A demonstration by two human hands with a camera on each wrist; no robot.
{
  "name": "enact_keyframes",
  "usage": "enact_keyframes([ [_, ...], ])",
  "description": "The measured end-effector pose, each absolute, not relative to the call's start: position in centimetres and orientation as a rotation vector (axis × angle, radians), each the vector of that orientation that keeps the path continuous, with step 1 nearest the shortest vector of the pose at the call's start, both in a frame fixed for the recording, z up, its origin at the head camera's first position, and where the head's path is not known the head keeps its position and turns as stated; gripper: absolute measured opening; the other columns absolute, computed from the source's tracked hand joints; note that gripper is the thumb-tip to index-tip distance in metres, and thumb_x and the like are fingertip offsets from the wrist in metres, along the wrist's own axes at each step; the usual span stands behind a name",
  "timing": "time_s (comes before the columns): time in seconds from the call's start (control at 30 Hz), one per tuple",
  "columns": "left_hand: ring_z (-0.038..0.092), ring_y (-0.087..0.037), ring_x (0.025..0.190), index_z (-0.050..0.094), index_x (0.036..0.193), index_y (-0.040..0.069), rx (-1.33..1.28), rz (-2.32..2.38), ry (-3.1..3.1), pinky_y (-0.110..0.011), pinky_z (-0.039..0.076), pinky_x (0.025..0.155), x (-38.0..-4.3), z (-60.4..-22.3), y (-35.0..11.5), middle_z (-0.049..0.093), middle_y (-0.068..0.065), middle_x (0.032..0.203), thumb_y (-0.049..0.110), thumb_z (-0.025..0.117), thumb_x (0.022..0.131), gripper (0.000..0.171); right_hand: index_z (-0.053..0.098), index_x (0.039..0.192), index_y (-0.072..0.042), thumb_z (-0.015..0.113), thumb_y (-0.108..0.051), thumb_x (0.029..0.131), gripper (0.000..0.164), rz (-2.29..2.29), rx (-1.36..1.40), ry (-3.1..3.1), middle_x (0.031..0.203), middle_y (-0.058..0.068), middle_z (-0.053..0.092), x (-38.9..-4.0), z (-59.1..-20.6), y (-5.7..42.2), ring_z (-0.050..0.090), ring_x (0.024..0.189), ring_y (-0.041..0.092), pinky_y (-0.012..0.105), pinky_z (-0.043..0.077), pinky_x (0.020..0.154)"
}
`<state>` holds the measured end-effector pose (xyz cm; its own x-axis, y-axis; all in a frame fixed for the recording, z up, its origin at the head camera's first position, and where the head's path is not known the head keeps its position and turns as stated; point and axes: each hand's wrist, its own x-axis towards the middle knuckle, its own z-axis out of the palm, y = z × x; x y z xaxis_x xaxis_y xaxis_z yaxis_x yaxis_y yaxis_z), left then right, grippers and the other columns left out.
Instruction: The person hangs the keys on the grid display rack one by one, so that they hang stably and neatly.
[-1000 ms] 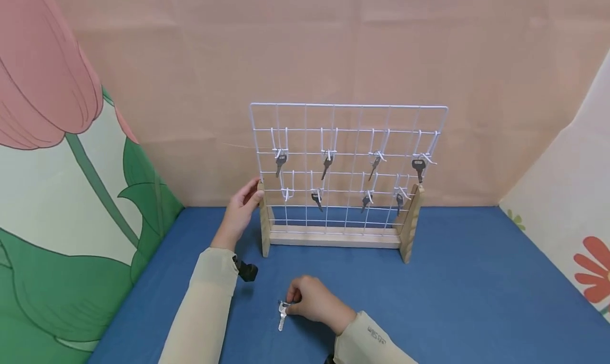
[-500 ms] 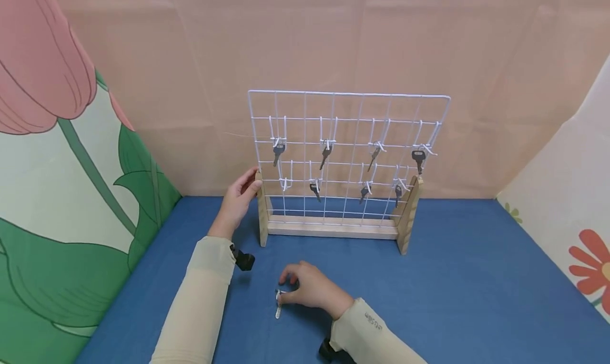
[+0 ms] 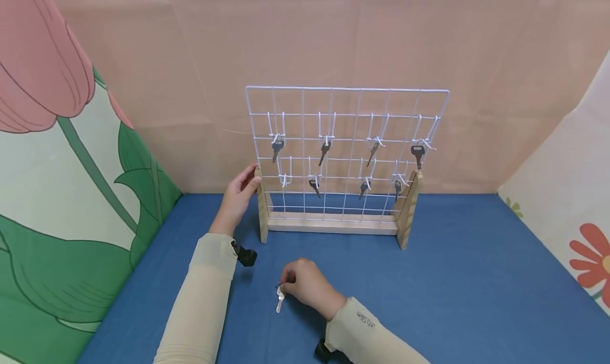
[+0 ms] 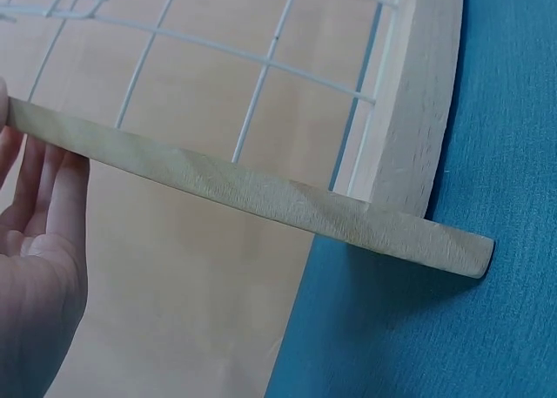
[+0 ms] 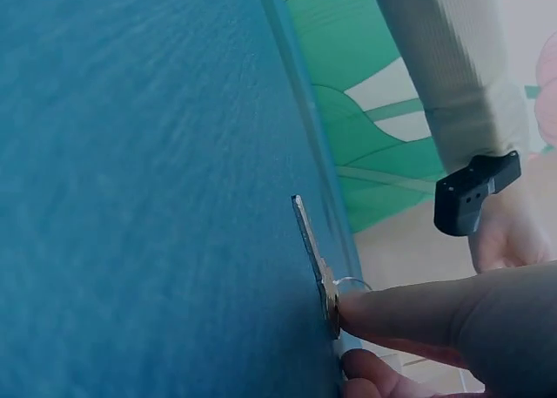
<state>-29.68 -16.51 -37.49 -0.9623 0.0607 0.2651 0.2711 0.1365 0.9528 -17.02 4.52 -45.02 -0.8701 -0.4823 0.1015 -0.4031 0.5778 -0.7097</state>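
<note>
In the head view my right hand (image 3: 310,287) is low over the table, thumb and finger pinching the head of a silver key (image 3: 280,300). The right wrist view shows the key (image 5: 315,263) from the side, its blade close to the blue cloth, the thumb on its head and a thin ring beside it. My left hand (image 3: 235,200) grips the top of the left wooden post (image 3: 262,207) of a white wire rack (image 3: 348,89); in the left wrist view its fingers (image 4: 65,193) reach behind that post. Several dark-headed keys (image 3: 325,149) hang from the rack's hooks.
A bare hook (image 3: 284,180) is at the lower left of the grid. A wooden bar (image 3: 333,223) joins the two posts on the blue table (image 3: 476,279). Behind stands a plain pinkish-tan backdrop (image 3: 190,62), with flower-printed panels (image 3: 47,279) at the sides.
The right hand's fingers were lifted apart from the thumb half a second ago and now close on the key. The head view has tilted, so the rack appears higher. The left hand keeps its grip.
</note>
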Motion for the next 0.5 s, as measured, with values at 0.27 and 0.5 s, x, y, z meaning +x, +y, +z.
enact_keyframes([
  [0.27,0.043,-0.027,0.141,0.038,0.157,0.012,-0.327,-1.927,-2.253,-0.043,0.039,0.114,-29.8,-37.6,-16.8,0.041,-0.011,0.158,0.028,0.055,0.105,0.057,0.072,0.079,-0.010,0.075,-0.005,0.090,0.013,-1.278,-0.741,2.726,0.075,-0.006,0.059,-17.8,-44.8,5.0,0.049,0.067,0.005,0.021,0.045,0.058],
  [0.5,0.045,-0.029,0.137,0.038,0.157,0.009,-0.327,-1.983,-2.220,-0.043,0.039,0.114,-29.9,-37.8,-16.8,0.043,-0.015,0.155,0.024,0.055,0.106,0.056,0.075,0.088,-0.013,0.073,-0.011,0.095,0.007,-1.422,-0.709,2.645,0.091,-0.002,0.064,-18.9,-43.4,7.1,0.055,0.071,0.013,0.026,0.050,0.059],
])
